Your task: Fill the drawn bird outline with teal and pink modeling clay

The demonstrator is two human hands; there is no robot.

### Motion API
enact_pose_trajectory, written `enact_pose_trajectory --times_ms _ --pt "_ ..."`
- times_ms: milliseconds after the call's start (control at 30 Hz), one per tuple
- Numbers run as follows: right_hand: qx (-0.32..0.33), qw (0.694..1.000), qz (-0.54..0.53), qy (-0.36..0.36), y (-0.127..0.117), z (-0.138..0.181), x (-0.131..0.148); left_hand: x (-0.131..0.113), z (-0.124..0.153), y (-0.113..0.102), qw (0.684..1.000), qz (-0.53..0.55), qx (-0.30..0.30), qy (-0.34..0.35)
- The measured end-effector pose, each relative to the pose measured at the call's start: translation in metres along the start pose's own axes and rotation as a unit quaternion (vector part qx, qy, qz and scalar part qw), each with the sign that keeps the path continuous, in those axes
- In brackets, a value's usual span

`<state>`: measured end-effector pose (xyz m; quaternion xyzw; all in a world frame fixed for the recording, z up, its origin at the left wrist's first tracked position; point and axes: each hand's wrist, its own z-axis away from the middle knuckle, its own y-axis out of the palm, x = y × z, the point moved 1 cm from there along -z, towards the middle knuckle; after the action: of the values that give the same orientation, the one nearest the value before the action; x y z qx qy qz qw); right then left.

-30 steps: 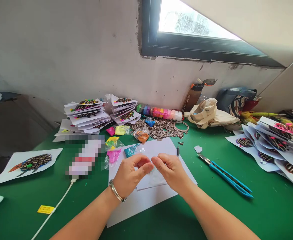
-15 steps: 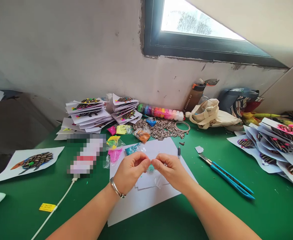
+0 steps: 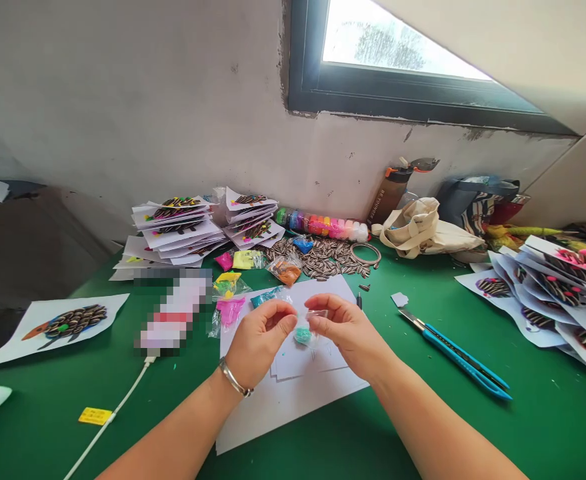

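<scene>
Above the white paper [image 3: 253,413], a small clear plastic bag [image 3: 316,340] with a lump of teal modelling clay [image 3: 302,335] in it hangs between my hands. The thumb and fingers of my right hand [image 3: 347,333] pinch the bag's upper right side. My left hand [image 3: 267,337], with a bracelet [image 3: 233,377] on its wrist, is closed in a pinch at the bag's upper left edge. Its fingertips partly hide their hold. Smaller sheets of paper [image 3: 287,367] lie under the hands.
Clay packets, including a pink one [image 3: 230,311], lie left of the paper. Behind are striped sunflower seeds [image 3: 323,257], a tape ring [image 3: 366,254] and a clay tube pack [image 3: 323,225]. Blue tweezers [image 3: 465,360] lie right. Seed pictures [image 3: 177,233] stand stacked left, more [image 3: 547,293] right.
My fingertips, close together before, have moved apart. My right hand has shifted slightly right and up, and the teal clay in the bag shows more clearly.
</scene>
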<state>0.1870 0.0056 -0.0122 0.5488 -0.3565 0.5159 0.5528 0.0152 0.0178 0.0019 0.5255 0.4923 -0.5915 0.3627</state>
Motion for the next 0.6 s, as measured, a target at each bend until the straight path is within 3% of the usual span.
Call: enact_pose_trajectory --times_ms 267,467,600 --pt "-0.069 0.995 0.054 -0.047 0.0044 0.003 0.0031 0.0043 0.0029 0.0014 0.999 -0.022 -0.008 -0.042" --pt "-0.033 0.997 0.034 -0.067 0.0027 0.0017 0.0024 0.0054 -0.0012 0.0024 0.989 0.101 0.068 -0.079" --pt "-0.023 0.998 -0.039 -0.045 0.0006 0.0017 0.0029 0.0053 -0.0049 -0.0008 0.989 0.12 0.027 -0.083"
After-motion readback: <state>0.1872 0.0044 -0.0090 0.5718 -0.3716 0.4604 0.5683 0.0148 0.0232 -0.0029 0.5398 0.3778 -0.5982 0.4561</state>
